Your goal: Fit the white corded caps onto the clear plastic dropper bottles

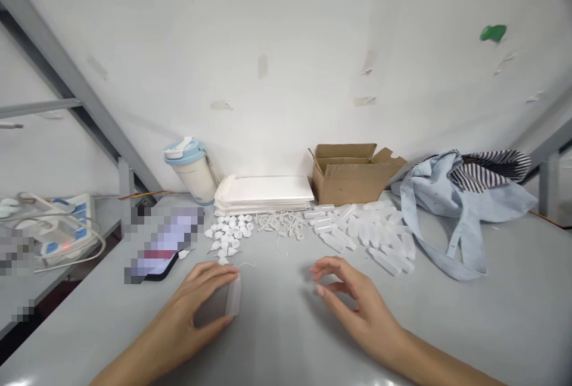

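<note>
A small translucent plastic bottle (233, 296) stands between the fingertips and thumb of my left hand (196, 302), which is closed around it. A thin white string (248, 264) shows at its upper end, by my fingers. My right hand (348, 296) hovers above the table, thumb and fingers curved and apart. A faint pale spot shows by its fingertips, too blurred to name. Beyond my left hand lies a pile of small white caps (232, 231), some with thin tips. White looped strings (281, 224) lie right of them. More translucent bottles (370, 228) are heaped beyond my right hand.
Along the back wall stand a tumbler with a blue lid (192, 171), stacked white padded envelopes (268, 192) and an open cardboard box (357, 177). A light blue cloth bag (465, 195) lies right. A phone (167, 246) lies left; a power strip (71, 225) sits beyond it.
</note>
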